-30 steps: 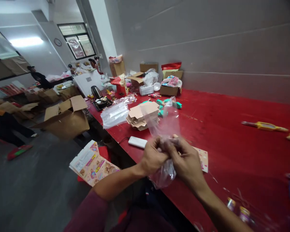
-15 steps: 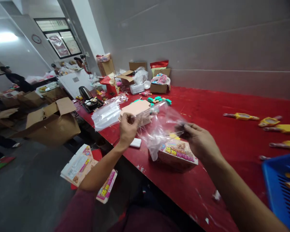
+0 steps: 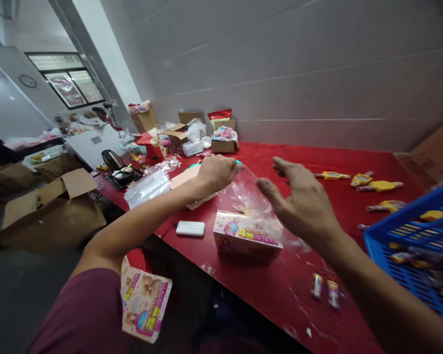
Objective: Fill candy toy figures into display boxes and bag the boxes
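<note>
My left hand [image 3: 219,173] is closed on the edge of a clear plastic bag [image 3: 245,189]. The bag hangs above an open printed carton [image 3: 248,238], which has colourful lettering along its front and stands on the red table. To the right, my right hand [image 3: 300,194] is raised with thumb and fingers apart, close beside the bag. Whether its palm brushes the film cannot be made out. Two small wrapped tubes [image 3: 332,295] lie on the table below my right forearm.
A blue basket [image 3: 384,260] holding wrapped items stands at the right. Yellow toy-like pieces [image 3: 382,186] lie behind it. Left of the carton are a white power bank [image 3: 190,228] and a stack of clear bags [image 3: 149,189]. Flattened printed cartons [image 3: 147,305] sit below the table edge.
The right hand has let go of the bag and its fingers have spread. My left hand has moved up and right with the bag. The view has turned right, showing more of the basket.
</note>
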Demonstrator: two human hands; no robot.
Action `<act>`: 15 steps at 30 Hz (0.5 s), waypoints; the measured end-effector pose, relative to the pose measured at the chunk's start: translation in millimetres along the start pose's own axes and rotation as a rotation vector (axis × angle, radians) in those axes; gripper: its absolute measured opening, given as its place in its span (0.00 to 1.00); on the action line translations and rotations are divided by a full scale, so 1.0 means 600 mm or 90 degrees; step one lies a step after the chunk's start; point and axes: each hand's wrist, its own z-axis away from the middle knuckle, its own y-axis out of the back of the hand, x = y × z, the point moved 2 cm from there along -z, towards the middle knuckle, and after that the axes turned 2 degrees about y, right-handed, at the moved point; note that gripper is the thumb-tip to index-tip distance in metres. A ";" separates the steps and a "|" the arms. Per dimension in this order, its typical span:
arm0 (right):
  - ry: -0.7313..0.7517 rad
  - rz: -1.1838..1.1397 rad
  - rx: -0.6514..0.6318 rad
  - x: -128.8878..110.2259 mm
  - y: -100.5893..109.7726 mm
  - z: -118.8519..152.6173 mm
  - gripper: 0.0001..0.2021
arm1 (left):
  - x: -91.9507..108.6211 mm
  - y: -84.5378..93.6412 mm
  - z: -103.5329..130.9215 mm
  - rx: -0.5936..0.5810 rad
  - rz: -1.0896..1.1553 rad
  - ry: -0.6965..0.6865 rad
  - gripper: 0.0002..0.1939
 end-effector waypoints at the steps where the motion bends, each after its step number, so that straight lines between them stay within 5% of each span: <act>1: 0.026 0.045 -0.017 -0.010 0.001 0.005 0.32 | 0.005 0.001 0.001 0.006 0.005 0.017 0.22; 4: 0.048 0.203 -0.122 -0.003 -0.007 0.000 0.23 | 0.013 0.009 0.007 0.019 0.007 0.011 0.25; 6: 0.035 0.268 -0.204 0.031 -0.012 -0.010 0.12 | 0.005 0.012 0.018 0.011 -0.012 -0.015 0.22; 9: 0.002 0.205 -0.312 0.097 -0.013 -0.012 0.13 | -0.024 0.001 0.054 -0.014 0.006 -0.084 0.15; 13: -0.067 0.234 -0.231 0.157 -0.024 -0.004 0.13 | -0.054 -0.050 0.104 -0.154 0.110 -0.255 0.22; 15: -0.103 0.292 -0.232 0.164 -0.040 -0.020 0.13 | -0.062 -0.077 0.092 -0.210 0.117 -0.237 0.18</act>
